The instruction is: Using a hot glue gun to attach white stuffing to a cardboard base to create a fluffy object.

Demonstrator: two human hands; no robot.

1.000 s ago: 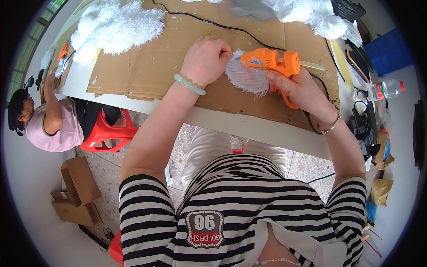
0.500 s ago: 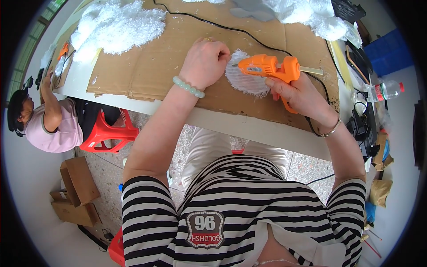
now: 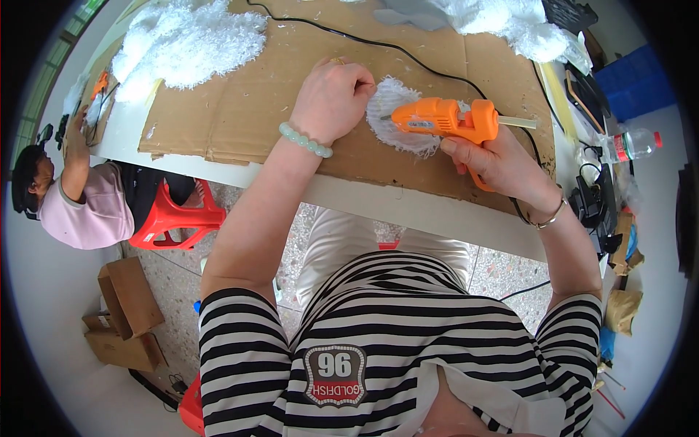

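Note:
An orange hot glue gun (image 3: pixel 437 118) is gripped in my right hand (image 3: pixel 502 162), its nozzle pointing left over a white, fringed, oval piece of fabric (image 3: pixel 386 120). A pale glue stick (image 3: pixel 518 122) juts from the gun's back end. My left hand (image 3: pixel 333 100) is closed beside the fabric's left edge, fingertips curled in; whatever they pinch, if anything, is hidden. Under both hands lies brown cardboard (image 3: pixel 240 102) on a white table (image 3: pixel 408 218).
Fluffy white fabric heaps lie at the far left (image 3: pixel 189 51) and far right (image 3: pixel 502 25). A black cable (image 3: pixel 364 40) crosses the cardboard. A plastic bottle (image 3: pixel 633 146) is at the right. Another person (image 3: pixel 87 207) sits on a red stool (image 3: pixel 178 218) at the left.
The glue gun has shifted slightly right and nearer to me, its nozzle drawing away from my left hand. My left hand stays closed beside the fabric.

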